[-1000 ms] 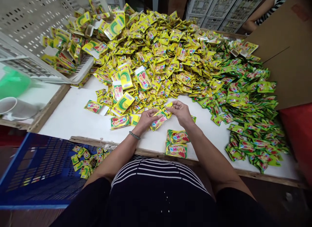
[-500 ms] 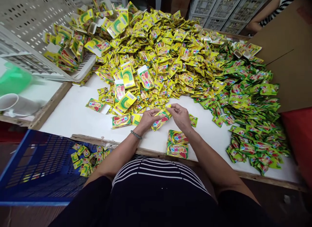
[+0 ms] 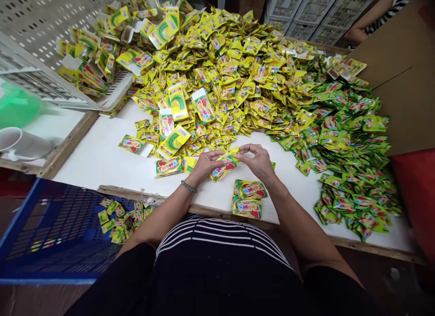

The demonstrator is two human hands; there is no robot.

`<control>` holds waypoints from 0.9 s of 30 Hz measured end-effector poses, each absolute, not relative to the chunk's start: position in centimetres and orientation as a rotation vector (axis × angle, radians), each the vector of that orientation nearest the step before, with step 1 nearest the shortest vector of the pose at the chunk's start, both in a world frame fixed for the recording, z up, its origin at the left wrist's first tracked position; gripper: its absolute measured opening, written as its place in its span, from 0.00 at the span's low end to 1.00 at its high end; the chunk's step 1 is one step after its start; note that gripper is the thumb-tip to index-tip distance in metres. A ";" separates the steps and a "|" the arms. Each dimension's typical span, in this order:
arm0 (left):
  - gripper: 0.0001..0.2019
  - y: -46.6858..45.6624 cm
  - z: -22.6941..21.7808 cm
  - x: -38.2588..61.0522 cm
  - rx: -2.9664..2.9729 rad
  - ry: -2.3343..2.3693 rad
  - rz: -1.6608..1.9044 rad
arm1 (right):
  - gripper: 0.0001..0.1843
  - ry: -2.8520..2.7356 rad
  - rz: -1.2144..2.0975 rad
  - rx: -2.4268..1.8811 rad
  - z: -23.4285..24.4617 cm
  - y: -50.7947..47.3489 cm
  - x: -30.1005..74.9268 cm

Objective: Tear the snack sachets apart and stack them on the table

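Observation:
My left hand (image 3: 204, 166) is closed around a small yellow-and-green printed box (image 3: 221, 172), tilted above the white tabletop. At the box's upper right end, the thumb and fingers of my right hand (image 3: 258, 162) pinch its yellow end flap; whether a sachet is there too is hidden. Two boxes (image 3: 247, 207) lie stacked edge to edge near the front, below my right hand. To the left of my left hand rests another box (image 3: 169, 166). Several open boxes (image 3: 174, 141) lie on the edge of a large heap of yellow sachets (image 3: 238, 80).
Green sachets (image 3: 340, 139) spread along the right side by a cardboard box (image 3: 401, 89). A white perforated crate (image 3: 102, 105) lies tipped at the left, with boxes in it. Below is a blue crate (image 3: 50, 234). A white mug (image 3: 25, 143) stands far left. Another person's arm (image 3: 374, 17) shows at upper right.
My right hand has shifted slightly right and its fingers have changed position at the box's end. My left hand keeps the box in nearly the same place.

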State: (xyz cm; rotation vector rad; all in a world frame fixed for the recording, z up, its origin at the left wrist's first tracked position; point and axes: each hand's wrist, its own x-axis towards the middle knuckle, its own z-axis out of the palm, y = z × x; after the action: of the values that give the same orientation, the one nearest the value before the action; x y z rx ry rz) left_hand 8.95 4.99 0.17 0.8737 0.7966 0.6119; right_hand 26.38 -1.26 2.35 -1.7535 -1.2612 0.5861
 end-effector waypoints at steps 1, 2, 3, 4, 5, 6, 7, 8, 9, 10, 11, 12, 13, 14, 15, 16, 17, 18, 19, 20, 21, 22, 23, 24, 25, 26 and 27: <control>0.25 5.0 0.2 8.9 0.876 0.793 0.606 | 0.12 -1.272 0.577 -1.772 2.3 -1.2 26.4; 0.25 4.9 0.3 9.0 0.875 0.787 0.605 | 0.10 -1.288 0.564 -1.794 2.3 -1.1 26.3; 0.25 4.9 0.3 9.0 0.873 0.779 0.606 | 0.08 -1.307 0.552 -1.817 2.3 -1.1 26.2; 0.25 4.8 0.4 9.0 0.870 0.771 0.607 | 0.07 -1.326 0.548 -1.834 2.3 -1.1 26.1; 0.26 4.8 0.5 9.1 0.865 0.765 0.608 | 0.06 -1.340 0.558 -1.842 2.3 -1.1 26.0; 0.26 4.7 0.5 9.1 0.858 0.760 0.609 | 0.05 -1.347 0.581 -1.838 2.3 -1.1 25.9; 0.26 4.7 0.6 9.2 0.852 0.758 0.610 | 0.05 -1.350 0.611 -1.827 2.2 -1.1 25.9; 0.26 4.6 0.6 9.2 0.850 0.759 0.613 | 0.06 -1.352 0.641 -1.813 2.2 -1.2 25.8; 0.25 4.6 0.6 9.3 0.853 0.759 0.618 | 0.07 -1.362 0.666 -1.800 2.2 -1.2 25.8; 0.25 4.6 0.6 9.3 0.861 0.759 0.628 | 0.08 -1.385 0.684 -1.788 2.2 -1.2 25.7; 0.24 4.6 0.6 9.4 0.873 0.756 0.641 | 0.09 -1.418 0.694 -1.778 2.3 -1.3 25.5; 0.24 4.6 0.6 9.5 0.884 0.754 0.655 | 0.09 -1.453 0.704 -1.764 2.3 -1.3 25.4; 0.24 4.6 0.6 9.5 0.889 0.754 0.672 | 0.09 -1.472 0.721 -1.743 2.4 -1.3 25.2; 0.24 4.6 0.6 9.6 0.888 0.758 0.690 | 0.10 -1.459 0.732 -1.716 2.5 -1.4 25.1; 0.24 4.5 0.6 9.6 0.882 0.766 0.707 | 0.10 -1.415 0.723 -1.692 2.5 -1.5 24.9; 0.25 4.5 0.7 9.6 0.873 0.777 0.725 | 0.11 -1.349 0.686 -1.680 2.5 -1.6 24.9; 0.25 4.5 0.7 9.6 0.864 0.790 0.744 | 0.13 -1.272 0.630 -1.682 2.5 -1.7 24.9; 0.26 4.5 0.8 9.5 0.859 0.801 0.766 | 0.14 -1.203 0.579 -1.690 2.4 -1.8 24.8; 0.28 4.4 0.9 9.5 0.858 0.809 0.794 | 0.16 -1.152 0.557 -1.693 2.3 -1.9 24.8; 0.29 4.4 1.0 9.5 0.863 0.812 0.824 | 0.17 -1.125 0.585 -1.681 2.0 -2.0 24.7; 0.29 4.4 1.0 9.4 0.874 0.810 0.852 | 0.19 -1.112 0.666 -1.647 1.7 -2.0 24.6; 0.29 4.4 1.1 9.4 0.894 0.803 0.873 | 0.20 -1.101 0.774 -1.594 1.4 -2.0 24.4; 0.28 4.4 1.1 9.4 0.926 0.794 0.887 | 0.21 -1.089 0.879 -1.531 1.1 -2.1 24.2; 0.27 4.4 1.0 9.3 0.968 0.780 0.892 | 0.21 -1.076 0.956 -1.476 0.9 -2.1 24.0; 0.25 4.4 1.0 9.3 1.018 0.764 0.887 | 0.20 -1.069 0.998 -1.446 0.7 -2.1 23.8; 0.24 4.4 0.9 9.3 1.070 0.745 0.877 | 0.19 -1.073 1.013 -1.443 0.7 -2.1 23.7; 0.23 4.4 0.8 9.2 1.115 0.727 0.870 | 0.18 -1.087 1.015 -1.463 0.7 -2.0 23.7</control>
State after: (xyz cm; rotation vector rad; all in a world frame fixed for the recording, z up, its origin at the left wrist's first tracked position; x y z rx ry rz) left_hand 9.21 4.45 0.84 1.1152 0.7274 0.8696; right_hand 23.66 -2.03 0.68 -1.4626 -1.0871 1.0150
